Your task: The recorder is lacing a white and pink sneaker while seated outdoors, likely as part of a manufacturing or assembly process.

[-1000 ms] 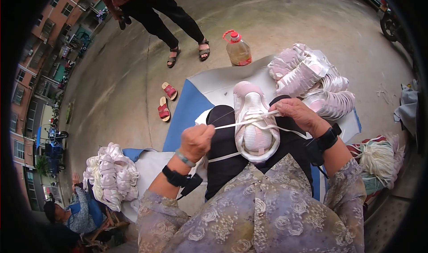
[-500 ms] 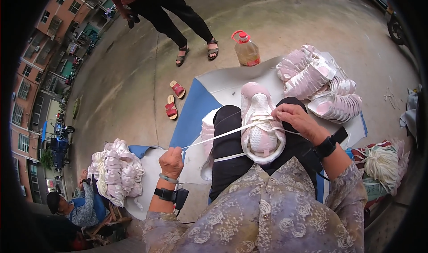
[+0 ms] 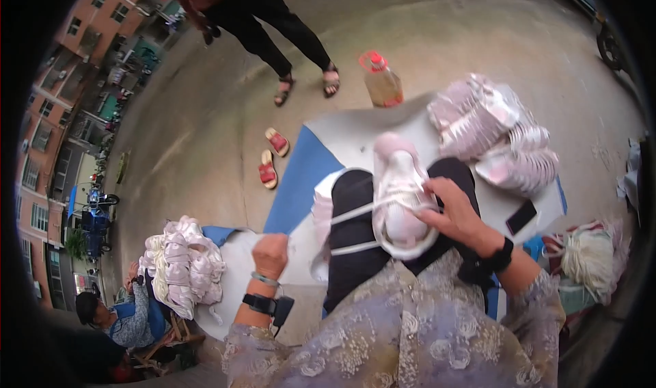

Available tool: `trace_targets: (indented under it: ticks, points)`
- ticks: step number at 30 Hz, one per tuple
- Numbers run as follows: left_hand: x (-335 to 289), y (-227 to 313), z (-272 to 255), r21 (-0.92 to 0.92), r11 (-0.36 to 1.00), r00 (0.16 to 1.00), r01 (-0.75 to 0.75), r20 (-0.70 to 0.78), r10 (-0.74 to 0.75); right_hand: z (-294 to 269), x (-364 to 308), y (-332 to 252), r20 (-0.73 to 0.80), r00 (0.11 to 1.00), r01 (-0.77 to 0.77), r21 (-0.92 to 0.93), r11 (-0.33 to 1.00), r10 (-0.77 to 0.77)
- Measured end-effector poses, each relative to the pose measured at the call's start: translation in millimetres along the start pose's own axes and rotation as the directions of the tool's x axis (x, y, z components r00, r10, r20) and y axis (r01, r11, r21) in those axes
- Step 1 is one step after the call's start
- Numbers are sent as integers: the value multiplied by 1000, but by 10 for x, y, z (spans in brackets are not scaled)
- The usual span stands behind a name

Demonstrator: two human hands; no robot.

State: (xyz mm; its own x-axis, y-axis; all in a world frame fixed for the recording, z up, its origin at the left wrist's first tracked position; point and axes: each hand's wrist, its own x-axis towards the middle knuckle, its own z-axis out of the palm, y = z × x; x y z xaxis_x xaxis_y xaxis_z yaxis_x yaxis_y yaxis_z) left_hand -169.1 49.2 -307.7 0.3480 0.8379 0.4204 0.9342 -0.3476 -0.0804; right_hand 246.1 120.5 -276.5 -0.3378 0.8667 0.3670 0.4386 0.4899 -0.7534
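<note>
The pink-and-white mesh shoe (image 3: 402,221) sits mid-lap on soft black trousers (image 3: 352,265), its flat white lace (image 3: 354,214) seemingly part done, loose lengths left near the lap's left edge, left hand (image 3: 270,254) fisted, right hand (image 3: 454,213) spread against the shoe.

Shoe (image 3: 387,213): matt fabric. Laces (image 3: 352,214): matt cloth. Jug (image 3: 383,87) by far edge of sheet (image 3: 355,139): clear glossy plastic. Ground (image 3: 198,138): matt concrete.

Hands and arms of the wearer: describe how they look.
Left hand: ungloved, with a grey bangle and, nearer the elbow, a black strap bearing a boxy black module. Right hand: ungloved, black wristband. Both sleeves are greyish purple with pale flowers, ending short of the straps.
</note>
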Motion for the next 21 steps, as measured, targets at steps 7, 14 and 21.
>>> trace_targets:
  ticks: [7, 14, 21]
  points:
    - [535, 671, -31, -271, 955, 989, -124, 47, 142, -784, 238, -1350, -59, 862, 461, 507, 728, -504]
    - [1234, 1142, 29, -454, 859, 962, -236, 19, 274, -1484, 242, -2173, -70, 590, 598, 707, 377, -804]
    - [1226, 1327, 269, -501, 843, 967, -197, 43, 252, -1322, 99, -2122, -206, 695, 632, 632, 449, -689]
